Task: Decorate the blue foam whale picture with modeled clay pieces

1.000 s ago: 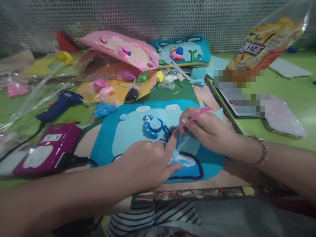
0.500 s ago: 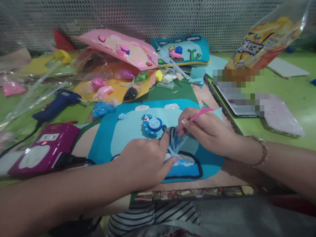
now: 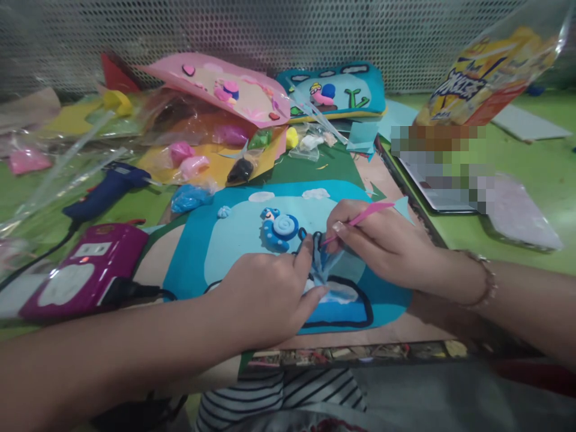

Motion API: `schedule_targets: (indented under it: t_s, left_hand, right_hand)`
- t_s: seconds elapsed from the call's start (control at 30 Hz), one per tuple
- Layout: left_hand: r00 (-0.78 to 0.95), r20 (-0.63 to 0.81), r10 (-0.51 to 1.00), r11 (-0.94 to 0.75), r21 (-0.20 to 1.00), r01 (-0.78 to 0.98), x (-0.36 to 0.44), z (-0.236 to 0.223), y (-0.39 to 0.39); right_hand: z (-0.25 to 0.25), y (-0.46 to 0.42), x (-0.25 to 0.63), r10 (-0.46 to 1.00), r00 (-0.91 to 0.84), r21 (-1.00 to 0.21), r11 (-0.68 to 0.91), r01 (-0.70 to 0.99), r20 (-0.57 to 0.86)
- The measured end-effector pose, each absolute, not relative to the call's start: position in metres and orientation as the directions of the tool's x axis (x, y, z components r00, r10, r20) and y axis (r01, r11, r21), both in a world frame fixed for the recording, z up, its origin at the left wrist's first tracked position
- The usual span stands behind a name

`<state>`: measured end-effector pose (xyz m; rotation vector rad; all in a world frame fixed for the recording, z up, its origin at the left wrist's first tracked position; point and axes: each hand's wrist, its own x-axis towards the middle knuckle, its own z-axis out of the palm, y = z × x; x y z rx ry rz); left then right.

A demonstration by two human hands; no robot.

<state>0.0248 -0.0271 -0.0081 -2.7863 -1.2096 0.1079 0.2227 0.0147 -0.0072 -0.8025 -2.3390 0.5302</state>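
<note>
A pink pointed modelling tool (image 3: 369,212) is pinched in my right hand (image 3: 382,249), its thin tip at a black-outlined blue plant-like clay shape (image 3: 320,255). On the left side of that shape rests the index finger of my left hand (image 3: 265,294). Its thumb is spread apart, lower down, and its other fingers are mostly hidden. Both hands are over a blue craft sheet (image 3: 184,264) with rounded corners. A blue clay snail (image 3: 283,227) is just above my left fingertip. Below the hands lies a black-outlined blue and white clay patch (image 3: 344,309), partly covered by the left hand.
At left are a blue glue gun (image 3: 108,189) and a purple power socket (image 3: 85,270) with a black plug. Bagged clay lumps, such as a black one (image 3: 240,170), lie behind the sheet. Two finished clay pictures stand farther back, one pink (image 3: 202,90). A snack bag (image 3: 468,84) is at right.
The whole view has shifted slightly. Both hands stay at almost the same place on the picture, with the pink tool's tip still by the black outline.
</note>
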Motion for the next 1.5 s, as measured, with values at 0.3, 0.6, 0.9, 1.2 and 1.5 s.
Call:
schedule_targets:
  t_s: [0.3, 0.6, 0.9, 1.2, 1.5]
  left_hand:
    - [0.684, -0.021, 0.73, -0.68, -0.128, 0.722, 0.0235, -0.0082, -0.0273]
    - [0.679, -0.049, 0.733, -0.679, -0.112, 0.725, 0.0245, -0.007, -0.0272]
    - [0.681, -0.041, 0.731, -0.681, -0.114, 0.723, 0.0239, -0.008, -0.0271]
    - [0.676, -0.084, 0.732, -0.681, -0.111, 0.724, 0.025, -0.0055, -0.0281]
    - [0.695, -0.061, 0.716, -0.697, -0.109, 0.709, 0.0232, -0.009, -0.0271]
  right_hand:
    - [-0.0084, 0.0152, 0.224, 0.67, -0.617, -0.54, 0.726, 0.426, 0.414]
    - [-0.0072, 0.0142, 0.2238, 0.672, -0.61, -0.577, 0.716, 0.393, 0.419]
    - [-0.0076, 0.0136, 0.2225, 0.656, -0.634, -0.553, 0.731, 0.399, 0.41]
    - [-0.0062, 0.0122, 0.2222, 0.667, -0.639, -0.567, 0.716, 0.408, 0.382]
    - [-0.0059, 0.0098, 0.2224, 0.666, -0.639, -0.579, 0.713, 0.395, 0.385]
